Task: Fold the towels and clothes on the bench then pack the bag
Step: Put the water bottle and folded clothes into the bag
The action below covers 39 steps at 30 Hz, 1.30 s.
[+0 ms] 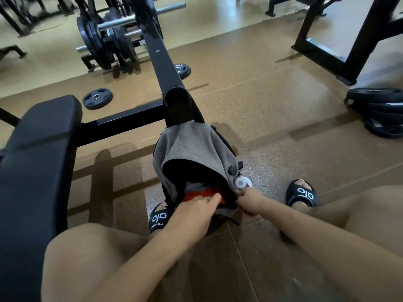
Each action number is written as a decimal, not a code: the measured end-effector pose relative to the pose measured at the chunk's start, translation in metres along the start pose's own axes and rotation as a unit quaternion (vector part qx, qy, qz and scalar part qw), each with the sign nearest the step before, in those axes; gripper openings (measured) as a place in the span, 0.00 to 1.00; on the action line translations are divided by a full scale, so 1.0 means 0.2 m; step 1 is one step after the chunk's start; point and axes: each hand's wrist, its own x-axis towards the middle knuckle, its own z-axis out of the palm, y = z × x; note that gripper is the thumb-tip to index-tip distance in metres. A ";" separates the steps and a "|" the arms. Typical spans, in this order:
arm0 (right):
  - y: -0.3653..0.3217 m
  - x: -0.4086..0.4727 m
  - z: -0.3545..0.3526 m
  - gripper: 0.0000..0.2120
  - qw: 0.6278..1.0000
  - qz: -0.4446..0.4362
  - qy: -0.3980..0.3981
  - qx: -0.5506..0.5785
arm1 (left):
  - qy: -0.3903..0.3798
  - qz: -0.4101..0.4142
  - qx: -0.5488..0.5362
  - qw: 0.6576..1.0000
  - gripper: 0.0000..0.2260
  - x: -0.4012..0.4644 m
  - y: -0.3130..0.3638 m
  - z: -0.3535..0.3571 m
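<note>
Slides point(303, 196) read "alo"; left hand point(196, 211) inside bag point(192, 147).

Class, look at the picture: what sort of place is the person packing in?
Most likely a gym: round black weight plates lie on the floor, a loaded steel barbell rack stands behind, and a black padded bench sits alongside.

The grey fabric backpack point(192, 153) stands on the speckled brown rubber floor point(261, 105) between the person's feet, with the folded orange cloth point(202, 194) inside its open mouth. The black padded bench point(37, 160) lies at nine o'clock of it, the small black weight plate point(97, 98) at eleven, the stack of black plates point(379, 110) at two. The left hand point(194, 212) reaches into the mouth from six o'clock; the right hand point(250, 200) is at its four o'clock rim.
</note>
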 end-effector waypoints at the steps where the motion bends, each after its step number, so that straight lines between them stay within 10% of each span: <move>1: -0.03 -0.06 -0.05 0.10 0.998 -0.015 -0.007 -0.058 | 0.003 -0.008 0.004 1.000 0.13 0.01 0.01 -0.01; 11: -0.23 -0.45 -0.33 0.10 0.983 -0.138 -0.120 0.013 | 0.127 -0.051 -0.012 0.991 0.08 0.10 0.16 -0.03; 22: -0.22 -0.46 -0.27 0.05 0.961 -0.246 -0.072 -0.102 | 0.113 -0.071 0.132 0.982 0.15 0.22 0.13 0.02; 39: -0.15 -0.25 -0.17 0.08 0.871 -0.407 0.150 -0.229 | 0.176 -0.193 0.005 0.965 0.05 0.14 0.15 -0.17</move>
